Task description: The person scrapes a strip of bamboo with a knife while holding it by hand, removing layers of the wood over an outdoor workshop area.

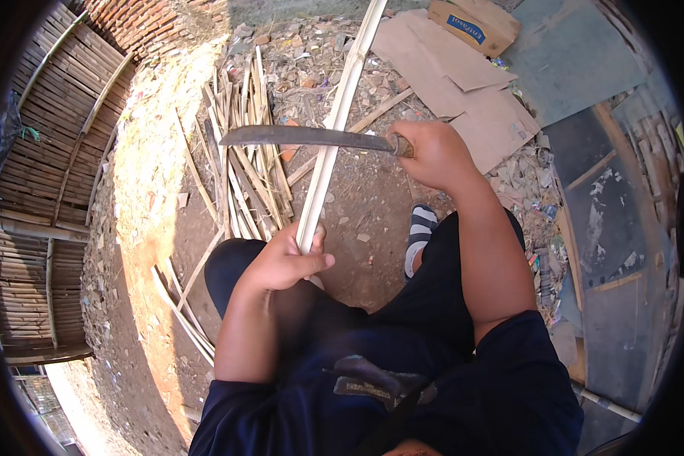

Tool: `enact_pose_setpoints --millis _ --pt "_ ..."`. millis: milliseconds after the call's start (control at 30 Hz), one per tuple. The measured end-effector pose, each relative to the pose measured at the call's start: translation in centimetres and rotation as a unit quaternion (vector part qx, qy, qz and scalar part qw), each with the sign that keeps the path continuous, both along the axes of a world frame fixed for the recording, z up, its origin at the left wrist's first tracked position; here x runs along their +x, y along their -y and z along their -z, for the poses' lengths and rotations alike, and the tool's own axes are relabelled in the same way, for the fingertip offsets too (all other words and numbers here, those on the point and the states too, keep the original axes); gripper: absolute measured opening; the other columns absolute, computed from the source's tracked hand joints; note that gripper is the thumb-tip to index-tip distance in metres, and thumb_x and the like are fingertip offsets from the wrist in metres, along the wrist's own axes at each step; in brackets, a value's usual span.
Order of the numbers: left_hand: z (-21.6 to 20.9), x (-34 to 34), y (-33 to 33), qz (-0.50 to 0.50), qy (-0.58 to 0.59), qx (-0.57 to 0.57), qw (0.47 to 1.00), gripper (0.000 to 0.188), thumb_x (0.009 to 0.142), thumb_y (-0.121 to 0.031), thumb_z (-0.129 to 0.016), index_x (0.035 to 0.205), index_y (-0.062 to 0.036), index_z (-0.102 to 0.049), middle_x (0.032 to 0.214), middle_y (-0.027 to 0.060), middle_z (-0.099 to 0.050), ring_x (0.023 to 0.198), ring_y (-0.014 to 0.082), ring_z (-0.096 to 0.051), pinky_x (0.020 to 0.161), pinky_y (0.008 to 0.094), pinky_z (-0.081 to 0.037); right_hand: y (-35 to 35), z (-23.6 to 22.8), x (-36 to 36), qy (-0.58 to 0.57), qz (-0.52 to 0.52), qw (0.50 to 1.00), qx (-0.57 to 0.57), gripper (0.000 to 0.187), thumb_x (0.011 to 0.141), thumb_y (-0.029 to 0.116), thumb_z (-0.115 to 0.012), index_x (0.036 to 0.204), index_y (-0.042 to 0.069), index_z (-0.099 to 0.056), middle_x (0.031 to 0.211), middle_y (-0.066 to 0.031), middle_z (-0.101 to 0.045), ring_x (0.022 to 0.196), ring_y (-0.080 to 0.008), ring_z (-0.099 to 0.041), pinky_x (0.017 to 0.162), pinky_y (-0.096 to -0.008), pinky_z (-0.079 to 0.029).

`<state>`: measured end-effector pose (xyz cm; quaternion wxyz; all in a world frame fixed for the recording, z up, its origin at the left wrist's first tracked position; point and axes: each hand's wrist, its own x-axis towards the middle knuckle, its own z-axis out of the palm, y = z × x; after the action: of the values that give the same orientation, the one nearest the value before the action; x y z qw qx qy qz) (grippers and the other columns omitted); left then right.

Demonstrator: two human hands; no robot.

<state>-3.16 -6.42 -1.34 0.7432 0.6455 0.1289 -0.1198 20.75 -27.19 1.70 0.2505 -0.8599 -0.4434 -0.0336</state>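
Note:
A long pale strip of split bamboo (345, 99) slants away from me, its near end gripped in my left hand (287, 258) above my left knee. My right hand (431, 153) is closed round the wooden handle of a machete (304, 136). The dark blade points left and crosses the strip about midway along its visible length; whether its edge bites into the bamboo I cannot tell. The strip's far end runs out of the picture at the top.
A pile of split bamboo strips (245, 163) lies on the ground ahead to the left, with more strips (181, 308) beside my left leg. Flattened cardboard (448, 83) and dark panels (612, 220) lie to the right. A bamboo slat wall (49, 144) stands at the left.

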Motion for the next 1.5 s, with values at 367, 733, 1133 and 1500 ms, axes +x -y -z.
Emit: enact_pose_setpoints --millis 367,733,1133,1500 --pt "-0.8 0.3 0.6 0.001 -0.011 0.019 1.000 0.041 0.075 -0.006 -0.087 0.088 -0.0128 -0.049 0.075 -0.0088 -0.047 0.067 0.0024 -0.042 0.060 0.0202 -0.035 -0.3 0.3 -1.0 -0.082 -0.029 0.994 -0.065 0.042 0.075 0.015 -0.072 0.116 0.010 -0.069 0.093 -0.0198 -0.072 0.091 -0.0400 -0.068 0.080 -0.0495 -0.055" --pt "0.0 1.0 1.5 -0.071 0.012 0.138 0.988 0.044 0.077 -0.007 -0.089 0.092 -0.0118 -0.048 0.072 -0.0089 -0.046 0.067 0.0013 -0.043 0.060 0.0193 -0.037 -0.4 0.6 -0.7 -0.018 -0.026 0.999 -0.025 0.038 0.071 0.012 -0.073 0.109 0.009 -0.070 0.083 -0.0217 -0.069 0.083 -0.0429 -0.066 0.073 -0.0494 -0.052" --pt "-0.6 0.8 1.4 -0.031 -0.005 0.000 0.999 0.040 0.078 -0.003 -0.084 0.095 -0.0138 -0.049 0.072 -0.0074 -0.050 0.060 0.0030 -0.048 0.051 0.0192 -0.037 -0.4 1.2 0.3 -0.027 -0.001 1.000 0.003 0.030 0.072 0.010 -0.071 0.102 0.006 -0.067 0.082 -0.0223 -0.066 0.083 -0.0447 -0.065 0.073 -0.0507 -0.051" --pt "-0.8 0.9 1.9 -0.013 -0.045 0.022 0.999 0.041 0.077 -0.004 -0.086 0.094 -0.0130 -0.050 0.073 -0.0079 -0.051 0.062 0.0026 -0.049 0.053 0.0189 -0.040 -0.5 1.7 0.3 -0.037 -0.033 0.999 -0.015 0.037 0.076 0.015 -0.074 0.112 0.007 -0.069 0.087 -0.0217 -0.069 0.085 -0.0418 -0.067 0.074 -0.0494 -0.052"
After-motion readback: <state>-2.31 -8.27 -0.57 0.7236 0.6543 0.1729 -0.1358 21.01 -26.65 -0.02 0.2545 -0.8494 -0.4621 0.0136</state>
